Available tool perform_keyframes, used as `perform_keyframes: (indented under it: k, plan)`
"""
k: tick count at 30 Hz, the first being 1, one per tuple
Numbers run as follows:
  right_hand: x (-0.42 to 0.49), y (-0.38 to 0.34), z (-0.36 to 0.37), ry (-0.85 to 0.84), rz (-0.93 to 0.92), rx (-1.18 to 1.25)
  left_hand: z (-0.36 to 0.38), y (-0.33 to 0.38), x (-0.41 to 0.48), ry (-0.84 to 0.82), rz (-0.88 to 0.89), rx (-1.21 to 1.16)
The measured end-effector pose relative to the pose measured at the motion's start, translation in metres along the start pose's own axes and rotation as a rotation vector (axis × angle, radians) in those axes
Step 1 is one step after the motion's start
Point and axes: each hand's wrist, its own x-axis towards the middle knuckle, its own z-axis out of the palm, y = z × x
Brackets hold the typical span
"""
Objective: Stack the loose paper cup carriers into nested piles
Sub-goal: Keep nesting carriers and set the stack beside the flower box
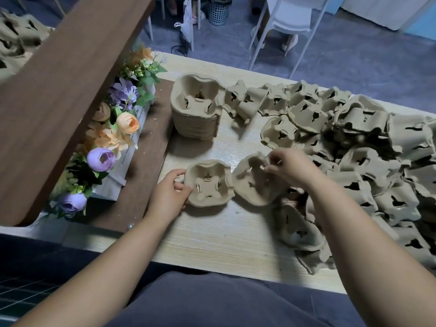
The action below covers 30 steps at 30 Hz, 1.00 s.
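Note:
A tall nested pile of brown pulp cup carriers (197, 109) stands at the back left of the light wooden table (224, 237). A big heap of loose carriers (368, 156) covers the right side. My left hand (168, 192) grips the left rim of a carrier (207, 184) that lies open side up on the table. Just to its right, my right hand (290, 167) pinches the upper edge of a second carrier (252, 182), which is tilted toward the first. The two carriers touch at their near edges.
A planter of purple and orange artificial flowers (111, 142) runs along the table's left side under a slanted brown board (70, 86). White chairs (287, 22) and a mesh bin (218, 11) stand on the floor beyond the table. More carriers (14, 41) lie at far left.

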Motion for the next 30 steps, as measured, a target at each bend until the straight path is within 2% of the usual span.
perform_keyframes:
  k: [2, 5, 7, 10, 13, 20, 23, 30]
  plan:
    - [-0.01, 0.003, -0.012, 0.101, 0.078, 0.227, 0.002, 0.001, -0.003, -0.01, 0.008, -0.014]
    - [-0.026, -0.004, -0.016, 0.131, 0.132, 0.612, 0.007, 0.003, -0.007, -0.026, 0.018, -0.01]
    - [-0.032, -0.014, -0.013, 0.107, 0.128, 0.796, 0.01, 0.003, -0.008, -0.037, 0.014, -0.009]
    - [-0.036, -0.03, 0.004, -0.03, 0.189, 1.043, 0.011, 0.001, -0.008, -0.047, -0.001, -0.012]
    - [-0.037, -0.041, 0.03, -0.133, 0.215, 1.029, 0.011, -0.003, -0.004, -0.047, -0.039, -0.024]
    - [-0.035, -0.042, 0.058, 0.017, 0.264, 0.903, 0.01, 0.002, -0.006, -0.053, -0.118, -0.148]
    - [-0.036, -0.043, 0.061, 0.089, 0.251, 0.773, 0.012, 0.0, -0.005, -0.072, -0.152, -0.169]
    - [-0.038, -0.039, 0.068, 0.159, 0.155, 0.493, 0.014, -0.006, -0.005, -0.111, -0.077, -0.191]
